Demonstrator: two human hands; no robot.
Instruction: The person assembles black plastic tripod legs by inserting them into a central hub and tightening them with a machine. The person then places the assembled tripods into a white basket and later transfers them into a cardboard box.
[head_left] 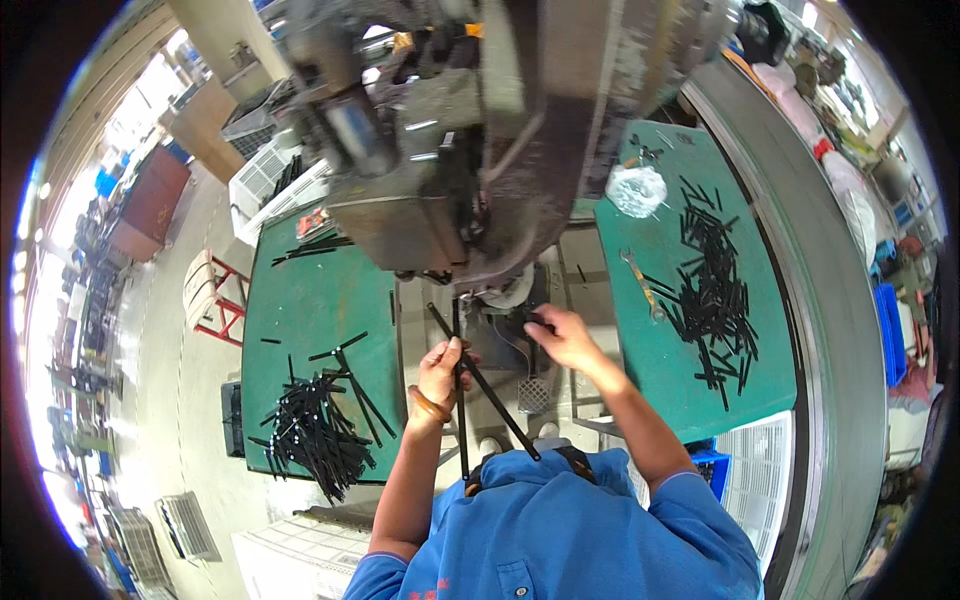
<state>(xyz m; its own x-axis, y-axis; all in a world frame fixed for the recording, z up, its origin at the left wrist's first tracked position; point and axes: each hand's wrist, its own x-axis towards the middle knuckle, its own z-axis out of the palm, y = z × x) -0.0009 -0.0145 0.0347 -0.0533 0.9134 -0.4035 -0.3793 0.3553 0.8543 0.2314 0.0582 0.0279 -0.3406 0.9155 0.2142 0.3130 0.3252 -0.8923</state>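
Observation:
My left hand (440, 370) is closed round two long, thin black bars (503, 408) that cross at my fingers in a narrow X. Their lower ends point back toward my body; whether they are joined at the crossing I cannot tell. To the right, my right hand (562, 337) is curled with thumb and fingers together, beside a dark part of the machine. Something small and dark shows at its fingertips, too unclear to name. Just beyond both hands stands the head of a large, heavy grey machine (400, 220).
A green table (270, 340) on the left carries a heap of black bars (315, 430). Shorter black strips (715, 285) lie piled on the right green table (640, 385), near a wrench (643, 287) and a clear plastic bag (637, 190). Below the machine is a foot pedal (534, 396).

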